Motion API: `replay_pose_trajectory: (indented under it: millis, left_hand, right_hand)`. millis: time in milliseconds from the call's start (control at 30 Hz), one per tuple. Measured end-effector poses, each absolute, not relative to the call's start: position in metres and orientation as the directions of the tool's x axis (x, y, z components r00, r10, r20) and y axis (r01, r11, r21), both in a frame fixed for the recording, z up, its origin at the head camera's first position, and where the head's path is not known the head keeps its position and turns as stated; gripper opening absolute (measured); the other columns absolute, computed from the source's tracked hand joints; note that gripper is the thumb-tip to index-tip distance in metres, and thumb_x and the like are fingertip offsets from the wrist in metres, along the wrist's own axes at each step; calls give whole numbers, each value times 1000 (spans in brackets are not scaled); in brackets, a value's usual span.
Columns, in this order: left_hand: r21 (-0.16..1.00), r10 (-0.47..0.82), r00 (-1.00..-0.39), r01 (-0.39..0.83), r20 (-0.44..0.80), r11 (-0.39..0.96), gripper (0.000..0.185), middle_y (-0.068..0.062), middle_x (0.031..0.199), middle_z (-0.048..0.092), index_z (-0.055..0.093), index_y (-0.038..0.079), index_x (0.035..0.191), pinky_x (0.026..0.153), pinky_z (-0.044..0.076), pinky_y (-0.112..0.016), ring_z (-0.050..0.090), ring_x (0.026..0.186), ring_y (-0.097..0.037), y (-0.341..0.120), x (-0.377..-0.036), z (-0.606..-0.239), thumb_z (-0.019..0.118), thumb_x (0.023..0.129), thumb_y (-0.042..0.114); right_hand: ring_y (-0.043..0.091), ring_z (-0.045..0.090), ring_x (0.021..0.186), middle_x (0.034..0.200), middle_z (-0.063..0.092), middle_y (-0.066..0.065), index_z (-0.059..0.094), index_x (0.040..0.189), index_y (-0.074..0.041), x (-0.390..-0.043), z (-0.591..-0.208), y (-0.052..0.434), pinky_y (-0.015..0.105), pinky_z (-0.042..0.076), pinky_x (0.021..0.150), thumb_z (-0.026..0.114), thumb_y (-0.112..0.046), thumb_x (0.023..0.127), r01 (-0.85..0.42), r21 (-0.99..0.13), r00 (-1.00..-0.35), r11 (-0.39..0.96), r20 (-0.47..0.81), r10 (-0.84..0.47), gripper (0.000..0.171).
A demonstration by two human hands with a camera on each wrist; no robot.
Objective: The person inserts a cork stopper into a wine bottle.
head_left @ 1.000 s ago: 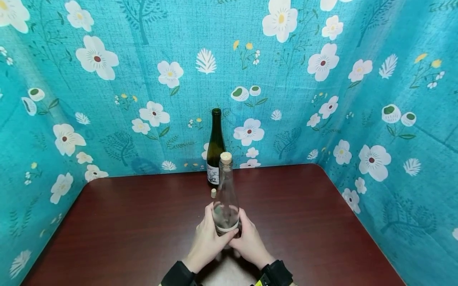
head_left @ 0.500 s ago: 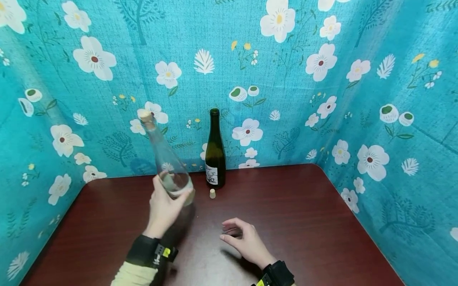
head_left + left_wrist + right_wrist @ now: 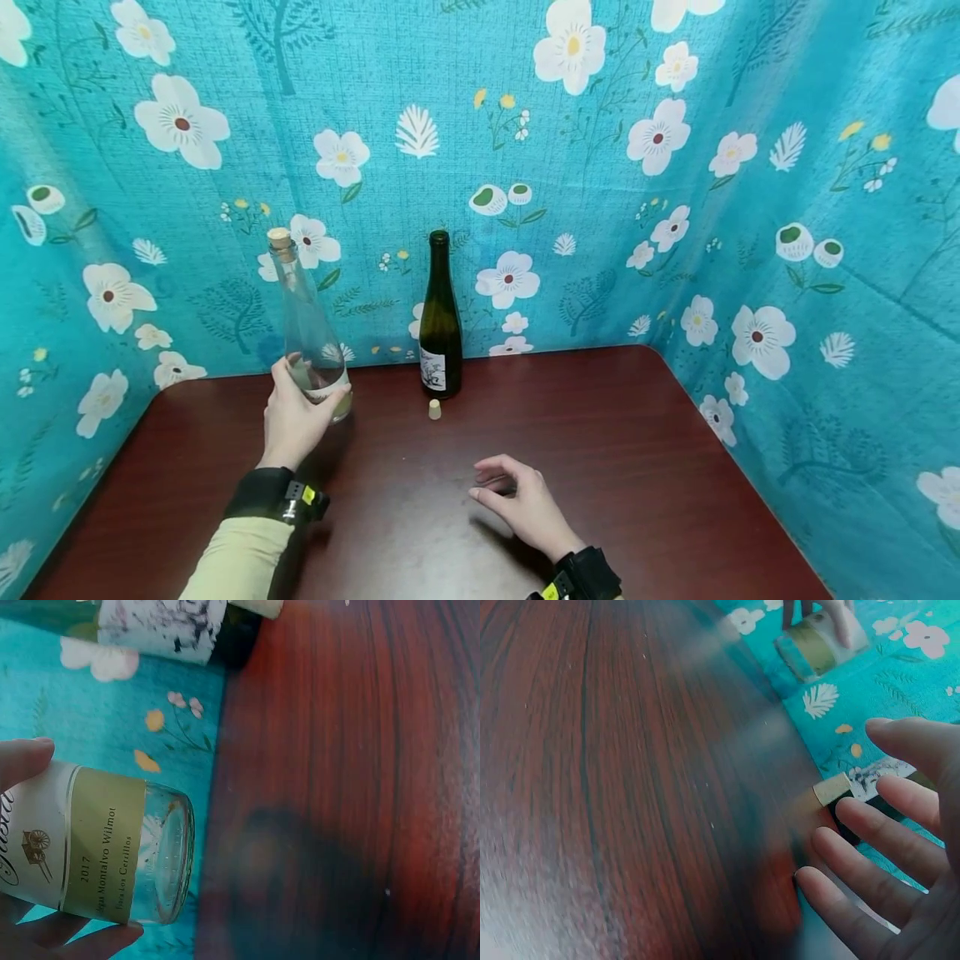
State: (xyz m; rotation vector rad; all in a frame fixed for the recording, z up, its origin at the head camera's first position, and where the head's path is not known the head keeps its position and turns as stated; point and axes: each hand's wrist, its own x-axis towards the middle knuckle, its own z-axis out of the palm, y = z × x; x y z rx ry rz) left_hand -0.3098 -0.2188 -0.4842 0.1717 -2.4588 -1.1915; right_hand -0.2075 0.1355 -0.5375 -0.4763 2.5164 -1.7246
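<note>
Left hand [image 3: 292, 421]: fingers and thumb are wrapped round the lower part of the clear bottle [image 3: 303, 308], and a firm hold is kept.
Right hand [image 3: 525, 510]: nothing is held; the fingers are loosely bent, with a gap left to the thumb, above the surface [image 3: 600, 433].
Clear bottle: it is held near the far left of the surface, leaning left in the head view; whether its base is touching the surface cannot be told.
Clear bottle's label [image 3: 105, 847]: "2017" can be read in the left wrist view.
Stopper [image 3: 280, 237]: it is seated in the clear bottle's mouth.
Small cork [image 3: 435, 409]: it is left on the surface, just in front of the green bottle.
Green bottle [image 3: 441, 325]: it is stood upright near the far edge, untouched, with no stopper seen in its mouth.
Progress: the clear bottle's stoppering is judged done; its release is not yet made, and the green bottle is judged left unstoppered.
Backdrop: flowered blue cloth [image 3: 420, 67] is hung behind.
</note>
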Motion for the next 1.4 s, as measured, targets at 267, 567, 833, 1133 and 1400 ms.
replay_pose_trajectory:
  millis: [267,567,833,1133,1400]
  left_hand:
    - [795,-276,-928,33,249,605,98,-24,146,47,19,13,156,95,43,-64,53,122,-45,-229,-317,-489,81,87,44]
    - [797,-258,-938,29,230,603,96,-27,144,46,18,10,156,96,42,-64,50,124,-47,-234,-318,-493,80,89,39]
    - [790,-271,-937,8,220,613,95,-28,137,48,19,8,155,92,43,-64,52,118,-48,-240,-319,-508,80,89,37]
    - [783,-268,-929,36,256,621,97,-27,145,40,21,7,156,98,40,-65,45,127,-47,-243,-323,-513,82,87,37]
    - [767,-276,-921,37,276,641,96,-26,143,41,27,5,155,100,37,-66,44,129,-45,-244,-321,-515,85,85,36]
  right_hand:
    - [13,69,93,112,71,7,69,124,-12,-209,-544,140,32,55,82,77,-31,94,-202,-915,-964,350,122,-237,37]
    - [14,70,91,110,71,10,69,122,-9,-211,-544,140,32,56,80,77,-27,94,-220,-915,-961,338,143,-238,35]
    - [13,69,95,115,70,9,67,125,-11,-221,-531,136,35,55,86,74,-25,96,-189,-917,-961,350,99,-259,33]
    - [14,63,113,124,68,2,67,124,-24,-239,-508,130,45,51,96,77,-33,93,-241,-883,-955,402,142,-260,33]
    - [17,53,128,136,60,-3,60,137,-23,-279,-462,110,46,44,103,81,-41,89,-384,-799,-922,462,308,-234,56]
